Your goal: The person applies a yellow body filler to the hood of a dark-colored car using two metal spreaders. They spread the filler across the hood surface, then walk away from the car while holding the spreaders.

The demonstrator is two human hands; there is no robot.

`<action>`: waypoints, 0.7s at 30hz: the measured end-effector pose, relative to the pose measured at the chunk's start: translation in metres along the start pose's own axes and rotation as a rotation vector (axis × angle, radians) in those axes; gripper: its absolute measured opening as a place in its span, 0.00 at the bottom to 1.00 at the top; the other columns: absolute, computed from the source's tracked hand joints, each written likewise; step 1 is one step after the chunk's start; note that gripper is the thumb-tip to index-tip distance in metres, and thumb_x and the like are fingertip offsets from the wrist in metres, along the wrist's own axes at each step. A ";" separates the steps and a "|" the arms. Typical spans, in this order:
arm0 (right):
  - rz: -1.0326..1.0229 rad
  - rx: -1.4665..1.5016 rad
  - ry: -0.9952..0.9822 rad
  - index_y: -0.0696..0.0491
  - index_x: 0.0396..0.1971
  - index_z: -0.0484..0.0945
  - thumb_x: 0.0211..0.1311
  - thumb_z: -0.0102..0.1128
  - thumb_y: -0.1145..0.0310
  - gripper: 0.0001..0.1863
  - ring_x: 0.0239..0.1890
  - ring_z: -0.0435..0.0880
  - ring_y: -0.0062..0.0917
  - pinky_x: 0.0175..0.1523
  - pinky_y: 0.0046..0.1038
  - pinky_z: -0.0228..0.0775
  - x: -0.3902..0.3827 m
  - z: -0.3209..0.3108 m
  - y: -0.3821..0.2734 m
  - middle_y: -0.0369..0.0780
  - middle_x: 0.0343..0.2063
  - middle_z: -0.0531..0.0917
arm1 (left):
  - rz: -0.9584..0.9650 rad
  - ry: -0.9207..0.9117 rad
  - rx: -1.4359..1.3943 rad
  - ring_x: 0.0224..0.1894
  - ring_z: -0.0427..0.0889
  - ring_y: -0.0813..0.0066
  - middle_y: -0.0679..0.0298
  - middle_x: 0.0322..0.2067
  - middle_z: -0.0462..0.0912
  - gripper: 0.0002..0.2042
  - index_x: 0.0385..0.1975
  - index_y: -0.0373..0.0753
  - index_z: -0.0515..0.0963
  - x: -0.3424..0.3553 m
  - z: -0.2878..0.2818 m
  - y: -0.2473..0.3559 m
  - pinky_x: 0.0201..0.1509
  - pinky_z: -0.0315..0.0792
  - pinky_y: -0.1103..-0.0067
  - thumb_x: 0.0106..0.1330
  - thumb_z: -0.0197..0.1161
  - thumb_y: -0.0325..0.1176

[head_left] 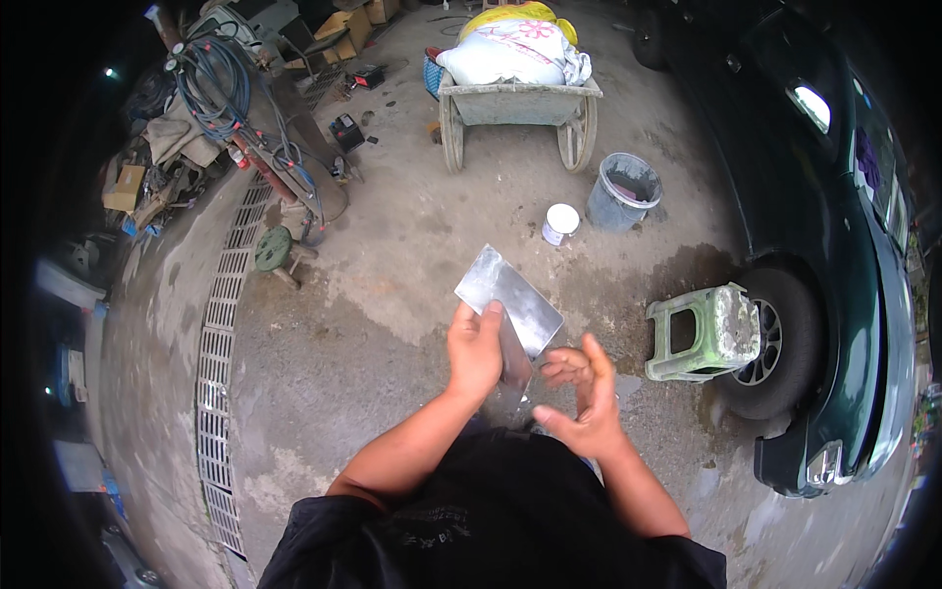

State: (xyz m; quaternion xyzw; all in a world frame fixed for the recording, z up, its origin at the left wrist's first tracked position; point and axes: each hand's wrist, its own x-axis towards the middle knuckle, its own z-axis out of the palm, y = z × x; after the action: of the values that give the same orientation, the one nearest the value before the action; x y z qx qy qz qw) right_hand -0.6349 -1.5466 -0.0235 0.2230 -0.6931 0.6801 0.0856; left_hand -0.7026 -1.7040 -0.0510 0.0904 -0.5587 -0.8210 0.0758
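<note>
My left hand (pixel 475 351) is closed on a shiny rectangular metal plate (pixel 528 306), with the thumb pressed on its near edge. A second, darker flat strip (pixel 513 361) hangs below the plate beside the same hand. Motion smears its lower end, and I cannot tell whether the two are joined. To the right, my right hand (pixel 595 404) is raised with its fingers spread and curved. Nothing shows between those fingers, and they are close to the strip but apart from it.
Ahead stand a white tub (pixel 560 225), a grey bucket (pixel 624 191) and a cart (pixel 518 103) loaded with sacks. A plastic stool (pixel 708 334) lies tipped against a dark green car's wheel (pixel 800 344). Leftward are a small round stool (pixel 275 249), a floor grate (pixel 217 383) and coiled hoses (pixel 211 88).
</note>
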 end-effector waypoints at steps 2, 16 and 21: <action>-0.049 -0.003 -0.021 0.51 0.71 0.39 0.52 0.68 0.78 0.53 0.48 0.76 0.27 0.53 0.30 0.68 0.000 0.021 -0.003 0.48 0.53 0.74 | 0.038 0.039 0.035 0.41 0.76 0.82 0.66 0.40 0.80 0.10 0.50 0.34 0.71 -0.002 0.007 0.000 0.47 0.70 0.82 0.72 0.52 0.27; 0.140 -0.342 0.298 0.63 0.69 0.38 0.58 0.51 0.82 0.43 0.40 0.81 0.28 0.50 0.25 0.71 0.038 -0.008 -0.002 0.44 0.37 0.81 | -0.133 -0.214 -0.062 0.46 0.77 0.76 0.61 0.44 0.80 0.15 0.50 0.31 0.73 -0.026 0.001 0.017 0.53 0.70 0.77 0.65 0.47 0.26; 0.139 -0.434 0.257 0.65 0.68 0.44 0.60 0.55 0.76 0.40 0.65 0.65 0.47 0.65 0.37 0.60 0.037 0.007 0.001 0.58 0.63 0.61 | -0.055 -0.334 0.121 0.47 0.75 0.78 0.62 0.46 0.79 0.14 0.52 0.31 0.71 -0.030 -0.006 0.016 0.54 0.69 0.78 0.71 0.49 0.31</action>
State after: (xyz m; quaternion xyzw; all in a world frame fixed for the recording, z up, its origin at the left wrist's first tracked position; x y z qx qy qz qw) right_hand -0.6666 -1.5604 -0.0091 0.0631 -0.8200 0.5423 0.1720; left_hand -0.6721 -1.7084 -0.0359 -0.0276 -0.6090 -0.7914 -0.0463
